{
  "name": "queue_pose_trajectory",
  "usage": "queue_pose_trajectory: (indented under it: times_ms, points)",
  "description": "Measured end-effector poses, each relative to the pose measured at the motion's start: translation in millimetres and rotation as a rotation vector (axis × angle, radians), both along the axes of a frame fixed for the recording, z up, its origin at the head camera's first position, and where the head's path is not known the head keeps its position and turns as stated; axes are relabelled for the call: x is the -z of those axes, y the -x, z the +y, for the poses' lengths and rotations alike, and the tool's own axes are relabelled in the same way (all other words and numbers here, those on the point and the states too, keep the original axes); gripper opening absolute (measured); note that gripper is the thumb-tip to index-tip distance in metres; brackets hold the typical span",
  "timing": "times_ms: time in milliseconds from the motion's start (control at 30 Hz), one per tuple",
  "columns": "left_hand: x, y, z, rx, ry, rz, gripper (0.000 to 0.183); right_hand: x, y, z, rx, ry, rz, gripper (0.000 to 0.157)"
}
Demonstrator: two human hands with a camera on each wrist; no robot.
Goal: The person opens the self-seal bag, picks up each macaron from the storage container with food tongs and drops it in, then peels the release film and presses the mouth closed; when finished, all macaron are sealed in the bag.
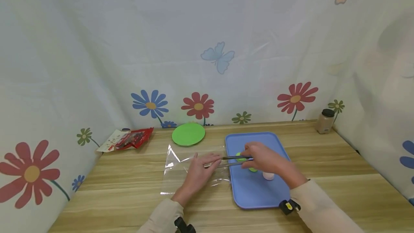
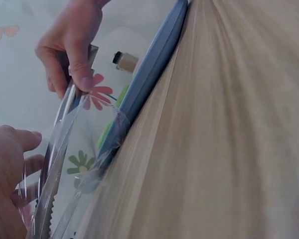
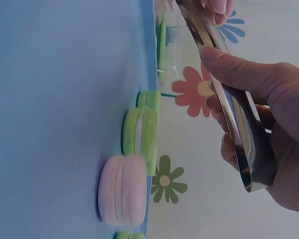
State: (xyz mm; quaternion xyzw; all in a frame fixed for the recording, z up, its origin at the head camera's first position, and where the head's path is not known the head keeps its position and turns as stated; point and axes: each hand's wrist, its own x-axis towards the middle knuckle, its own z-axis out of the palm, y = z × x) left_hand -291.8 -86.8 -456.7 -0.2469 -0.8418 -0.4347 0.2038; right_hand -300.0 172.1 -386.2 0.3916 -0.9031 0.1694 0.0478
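My right hand (image 1: 263, 157) grips metal tongs (image 3: 241, 134) above a blue tray (image 1: 255, 193). The tongs point left, and their toothed end lies within a clear plastic bag (image 1: 176, 175). Curled around the bag at that end is my left hand (image 1: 200, 172), its fingers partly seen through the film in the left wrist view. On the tray sit a pink macaron (image 3: 122, 189) and several green macarons (image 3: 139, 132), below the right hand. Part of the bag's right edge reaches the tray's left rim.
A green plate (image 1: 188, 134) lies behind the bag. Red and white packets (image 1: 127, 140) are at the back left. At the back right corner stands a jar with a black lid (image 1: 325, 121). Flowered curtains (image 1: 223, 92) enclose the wooden table (image 1: 106, 190).
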Motion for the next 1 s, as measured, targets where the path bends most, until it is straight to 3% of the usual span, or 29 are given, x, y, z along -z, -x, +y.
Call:
queue_pose_trajectory:
  times_ms: [233,633,1000]
  points:
    - [0.8,1.1,-1,-0.006,-0.012,0.006,0.019,1.6,2.3,-14,-0.039,-0.005,0.027,0.034]
    - [-4.4,-3.7,1,0.024,-0.06,-0.014,0.02,9.3,2.3,-24,-0.019,-0.076,0.013,0.036]
    - [-3.3,-3.1,4,0.036,-0.08,0.005,0.021,5.9,2.4,-34,-0.015,-0.019,-0.022,0.036]
